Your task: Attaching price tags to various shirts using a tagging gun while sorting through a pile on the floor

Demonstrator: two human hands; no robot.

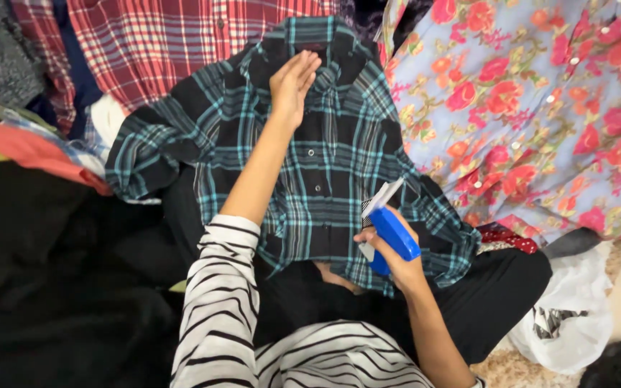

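Teal-and-black plaid is filling the middle of my view: a button-up flannel shirt [325, 165] is lying front side up across my lap, its collar pointing away from me and its hem reaching back toward my body. I am pressing my left hand [292, 82] flat on the chest of the shirt just below the collar, the fingers [305, 66] stretched out straight and close together, holding nothing. The striped black-and-white sleeve [217, 302] of my top is covering that arm up to the elbow.

My right hand [393, 262] is hovering over the lower right part of the shirt, near its hem, and its fingers are wrapping around a blue handheld tool [394, 233] with a white piece [382, 197] sticking up at its far end. I cannot tell from here exactly what kind of tool it is. It is sitting just above the fabric; whether it is touching the cloth I cannot tell.

One sleeve of the plaid shirt is spreading out to the left, lying over dark clothing [52, 287] that is filling the lower left. Beyond the collar a red-and-white checked shirt [152, 43] is lying, and to the right a pale blue cloth with red flowers [533, 108] is spreading wide, touching the plaid shirt's edge. A coral-coloured garment [30, 147] is showing at the left edge, and a white plastic bag [573, 309] is sitting at the lower right beside my dark trouser leg [501, 294].
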